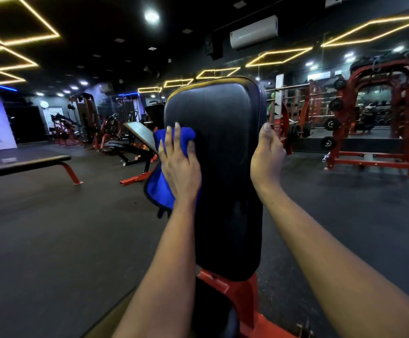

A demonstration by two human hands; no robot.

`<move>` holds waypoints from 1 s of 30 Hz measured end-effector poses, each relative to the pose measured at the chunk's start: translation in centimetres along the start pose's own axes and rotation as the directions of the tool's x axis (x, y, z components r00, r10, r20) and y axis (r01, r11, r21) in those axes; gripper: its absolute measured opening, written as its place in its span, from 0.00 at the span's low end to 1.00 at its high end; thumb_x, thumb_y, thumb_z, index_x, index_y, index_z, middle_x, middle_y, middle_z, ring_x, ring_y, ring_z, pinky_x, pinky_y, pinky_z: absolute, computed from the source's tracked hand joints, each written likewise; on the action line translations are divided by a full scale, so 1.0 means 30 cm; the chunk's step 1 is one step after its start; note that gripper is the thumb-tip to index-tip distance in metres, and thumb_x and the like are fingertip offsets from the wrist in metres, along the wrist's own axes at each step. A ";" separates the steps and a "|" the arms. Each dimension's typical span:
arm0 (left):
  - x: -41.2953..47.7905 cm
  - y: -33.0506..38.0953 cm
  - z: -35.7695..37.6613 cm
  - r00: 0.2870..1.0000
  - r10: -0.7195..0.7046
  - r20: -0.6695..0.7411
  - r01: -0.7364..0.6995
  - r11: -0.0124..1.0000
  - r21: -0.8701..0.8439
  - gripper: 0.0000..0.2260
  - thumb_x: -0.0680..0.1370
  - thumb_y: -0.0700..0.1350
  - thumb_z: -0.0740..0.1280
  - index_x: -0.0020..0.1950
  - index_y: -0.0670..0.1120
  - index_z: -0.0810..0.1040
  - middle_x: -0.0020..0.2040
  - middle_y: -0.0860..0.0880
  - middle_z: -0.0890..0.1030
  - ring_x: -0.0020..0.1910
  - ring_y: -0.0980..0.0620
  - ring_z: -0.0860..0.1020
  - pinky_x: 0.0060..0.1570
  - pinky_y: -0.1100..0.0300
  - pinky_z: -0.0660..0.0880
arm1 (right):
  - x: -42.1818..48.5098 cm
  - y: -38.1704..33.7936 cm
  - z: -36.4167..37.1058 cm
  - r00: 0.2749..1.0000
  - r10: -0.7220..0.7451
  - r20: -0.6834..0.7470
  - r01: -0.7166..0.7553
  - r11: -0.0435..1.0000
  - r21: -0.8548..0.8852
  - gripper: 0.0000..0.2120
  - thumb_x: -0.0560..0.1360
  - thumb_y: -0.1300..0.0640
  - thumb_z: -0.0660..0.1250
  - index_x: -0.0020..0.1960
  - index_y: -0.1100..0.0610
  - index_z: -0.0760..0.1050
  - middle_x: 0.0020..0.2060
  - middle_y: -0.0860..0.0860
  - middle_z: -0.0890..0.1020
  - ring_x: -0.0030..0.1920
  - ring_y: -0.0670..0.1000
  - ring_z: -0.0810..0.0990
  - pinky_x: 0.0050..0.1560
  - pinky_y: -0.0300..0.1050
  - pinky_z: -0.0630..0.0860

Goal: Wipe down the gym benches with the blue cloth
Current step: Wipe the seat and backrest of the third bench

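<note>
A black padded backrest (pixel 223 147) of an incline bench rises upright in front of me on a red frame (pixel 235 296). My left hand (pixel 178 164) lies with straight fingers on the blue cloth (pixel 161 189), pressing it against the pad's left edge. Part of the cloth hangs loose below my palm. My right hand (pixel 268 154) grips the pad's right edge, fingers wrapped behind it and hidden.
A flat black bench (pixel 25 164) stands at the left. Another incline bench (pixel 137 135) with red feet is behind the cloth. A red rack (pixel 379 113) with weight plates fills the right, in front of mirrors. Dark rubber floor (pixel 64 240) spreads around.
</note>
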State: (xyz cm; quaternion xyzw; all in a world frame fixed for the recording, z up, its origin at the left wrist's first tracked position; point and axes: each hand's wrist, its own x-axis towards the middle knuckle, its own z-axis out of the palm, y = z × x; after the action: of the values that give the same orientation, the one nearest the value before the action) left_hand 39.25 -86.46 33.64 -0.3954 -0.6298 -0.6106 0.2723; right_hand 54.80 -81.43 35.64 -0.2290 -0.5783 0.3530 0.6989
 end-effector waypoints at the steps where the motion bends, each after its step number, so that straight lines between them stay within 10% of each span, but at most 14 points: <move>1: -0.058 -0.027 0.005 0.999 -0.024 -0.022 0.024 1.000 0.005 0.23 0.82 0.54 0.55 0.78 0.53 0.63 0.77 0.54 0.64 0.75 0.48 0.61 0.71 0.61 0.56 | -0.001 0.002 0.000 1.000 -0.003 -0.006 0.003 1.000 0.003 0.24 0.85 0.43 0.51 0.59 0.58 0.78 0.48 0.44 0.80 0.55 0.48 0.78 0.56 0.39 0.72; 9: -0.308 -0.186 -0.087 0.984 -0.169 0.050 0.170 0.985 -0.026 0.21 0.81 0.47 0.61 0.75 0.48 0.69 0.72 0.50 0.72 0.71 0.48 0.68 0.70 0.54 0.63 | -0.016 -0.022 -0.001 0.998 -0.022 -0.058 0.014 0.991 -0.135 0.21 0.85 0.45 0.51 0.44 0.55 0.73 0.28 0.45 0.68 0.27 0.38 0.69 0.29 0.33 0.64; 15: -0.104 -0.114 -0.168 0.987 -0.133 -0.088 0.113 0.973 -0.203 0.22 0.80 0.53 0.57 0.73 0.49 0.72 0.70 0.49 0.75 0.69 0.49 0.71 0.69 0.54 0.65 | -0.016 -0.030 -0.003 0.997 -0.031 -0.069 0.019 0.986 -0.163 0.20 0.85 0.46 0.51 0.41 0.55 0.72 0.26 0.45 0.67 0.25 0.38 0.69 0.27 0.34 0.63; 21: -0.116 -0.104 -0.028 0.974 -0.173 0.147 0.175 0.984 -0.002 0.22 0.82 0.58 0.55 0.76 0.67 0.56 0.81 0.50 0.52 0.78 0.45 0.54 0.71 0.40 0.57 | -0.010 -0.010 0.001 0.998 -0.016 -0.062 0.006 0.988 -0.155 0.21 0.85 0.43 0.51 0.42 0.54 0.73 0.25 0.44 0.67 0.26 0.41 0.67 0.30 0.39 0.62; 30: -0.440 -0.207 -0.067 0.956 -0.270 0.112 0.266 0.963 0.047 0.23 0.81 0.56 0.56 0.76 0.62 0.61 0.79 0.52 0.59 0.73 0.45 0.62 0.66 0.40 0.66 | -0.018 -0.024 0.004 0.996 0.004 -0.088 -0.017 0.987 -0.157 0.22 0.85 0.44 0.51 0.49 0.55 0.79 0.30 0.45 0.72 0.31 0.42 0.70 0.34 0.45 0.65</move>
State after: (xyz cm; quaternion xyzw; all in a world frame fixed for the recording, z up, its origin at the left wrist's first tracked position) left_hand 40.93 -90.28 19.52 -0.3375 -0.7020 -0.6076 0.1556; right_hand 54.80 -82.32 35.86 -0.3016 -0.5722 0.2996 0.7013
